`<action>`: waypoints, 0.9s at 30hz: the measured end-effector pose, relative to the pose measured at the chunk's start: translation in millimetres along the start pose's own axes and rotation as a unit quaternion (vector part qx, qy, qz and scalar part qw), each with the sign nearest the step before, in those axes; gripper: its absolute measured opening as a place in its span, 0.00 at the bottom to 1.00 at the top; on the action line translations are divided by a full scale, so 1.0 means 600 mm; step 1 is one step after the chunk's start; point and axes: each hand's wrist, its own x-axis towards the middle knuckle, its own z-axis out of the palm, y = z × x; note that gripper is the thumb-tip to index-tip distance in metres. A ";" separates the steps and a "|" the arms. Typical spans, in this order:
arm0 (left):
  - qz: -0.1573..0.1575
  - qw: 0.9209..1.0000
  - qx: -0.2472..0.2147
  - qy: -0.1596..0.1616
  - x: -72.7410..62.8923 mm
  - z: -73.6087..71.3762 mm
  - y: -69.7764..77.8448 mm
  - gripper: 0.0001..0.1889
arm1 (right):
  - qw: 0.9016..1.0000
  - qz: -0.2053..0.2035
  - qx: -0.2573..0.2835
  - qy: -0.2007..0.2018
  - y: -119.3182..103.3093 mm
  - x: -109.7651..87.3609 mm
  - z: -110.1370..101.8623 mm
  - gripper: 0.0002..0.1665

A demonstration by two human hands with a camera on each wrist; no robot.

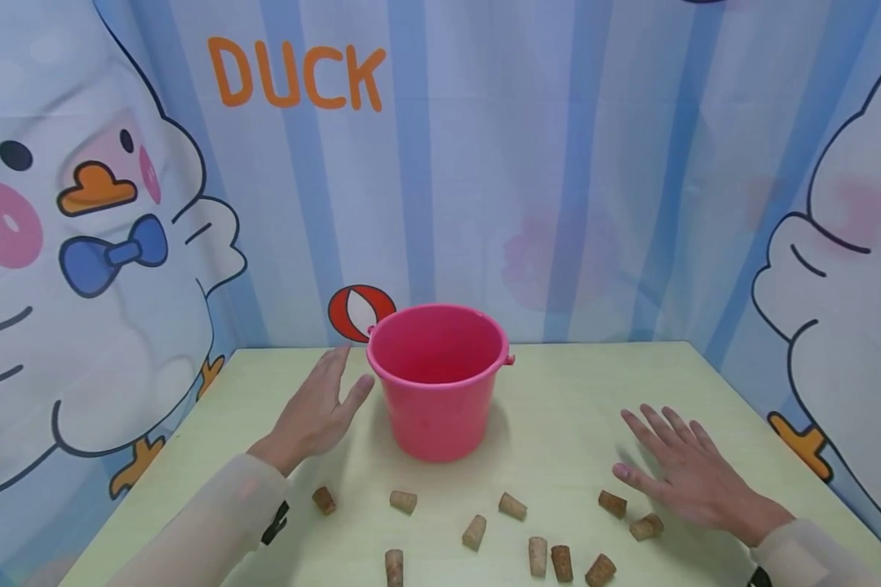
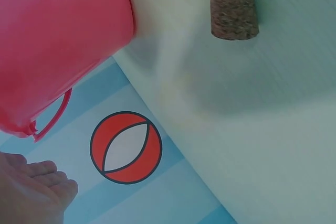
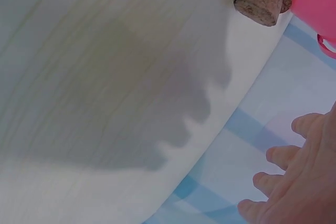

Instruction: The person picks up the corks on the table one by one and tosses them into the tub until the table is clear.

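A pink bucket (image 1: 440, 416) stands upright toward the back of the pale table, and its inside wall shows no contents from here. Just left of it my left hand (image 1: 316, 416) is held with straight fingers and holds nothing; the head view does not settle whether it touches the bucket. My right hand (image 1: 693, 477) hovers palm down at the right with fingers spread, its shadow below it in the right wrist view. Nearest to it lie a dark cork (image 1: 613, 504) and another cork (image 1: 646, 527). In the left wrist view a cork (image 2: 234, 9) lies near the bucket (image 2: 58, 40).
Several more corks are scattered along the front of the table (image 1: 587, 424), among them a light cork (image 1: 474, 532) in the middle and a dark cork (image 1: 324, 500) by the left sleeve. A curtain (image 1: 484, 147) printed with ducks encloses the back and sides.
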 end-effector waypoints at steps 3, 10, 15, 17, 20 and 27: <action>-0.004 1.000 -0.009 0.002 0.005 0.001 0.004 0.47 | 1.000 -0.004 0.007 -0.002 -0.002 0.002 0.001 0.49; -0.005 0.999 -0.032 0.006 0.016 0.002 0.011 0.50 | 1.000 -0.014 0.017 0.001 -0.005 0.001 0.005 0.49; -0.005 0.999 -0.052 0.007 0.023 0.004 0.017 0.50 | 1.000 -0.020 0.020 0.001 -0.005 -0.002 0.008 0.49; -0.005 0.998 -0.058 0.008 0.026 0.005 0.020 0.50 | 1.000 -0.022 0.019 0.001 -0.007 -0.003 0.008 0.48; -0.004 0.998 -0.069 0.009 0.030 0.004 0.025 0.49 | 1.000 -0.024 0.017 0.003 -0.010 -0.004 0.007 0.48; -0.012 0.996 -0.090 0.005 0.040 0.003 0.030 0.49 | 0.999 -0.029 0.019 0.006 -0.015 -0.004 0.005 0.48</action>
